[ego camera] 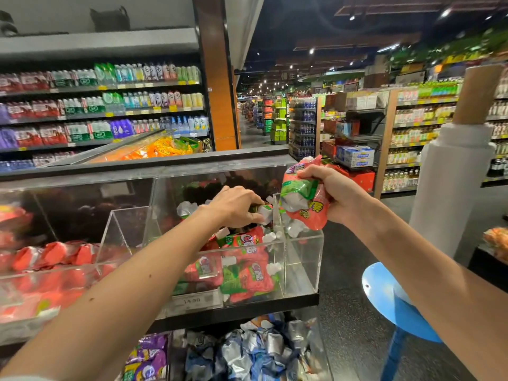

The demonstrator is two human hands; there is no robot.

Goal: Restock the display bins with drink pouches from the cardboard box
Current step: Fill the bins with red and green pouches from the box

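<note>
Drink shelves (101,105): far left, behind the display; rows of bottled drinks with yellow price tags.
Left bin (16,276): clear acrylic, at the left of the display; holds red packets that are blurred through the wall.
Orange packs (162,148): on a higher tier, behind the bins.
Left hand (233,207): reaches into the centre bin, palm down. The thumb and curled fingers pinch the white-capped top of one pouch.
Top pouch (265,213): on top of the pile, just beside the inner divider, in the left hand's pinch.
Binned pouches (247,273): red and green with white caps. They are piled in the main compartment and pressed against the front wall.
Price label (192,301): on the front edge below the pile.
Centre bin (302,273): clear acrylic on a black shelf. A clear divider sets off a narrow compartment at its right end.
Purple pouches (148,356): lower tier, left.
Blue-and-silver pouches (247,350): lower tier, just to the right of the purple ones.
Held pouches (305,199): a red-and-green bunch, count not readable. It is held over the narrow right compartment with white caps pointing down.
Right hand (332,193): raised above the bin's right end, fingers wrapped tightly round the bunch.
Blue stool (395,306): on the floor, right of the display.
White roll (453,188): upright on a cardboard core, far right.
Grocery shelves (412,138): across the aisle, stocked with bottles.
</note>
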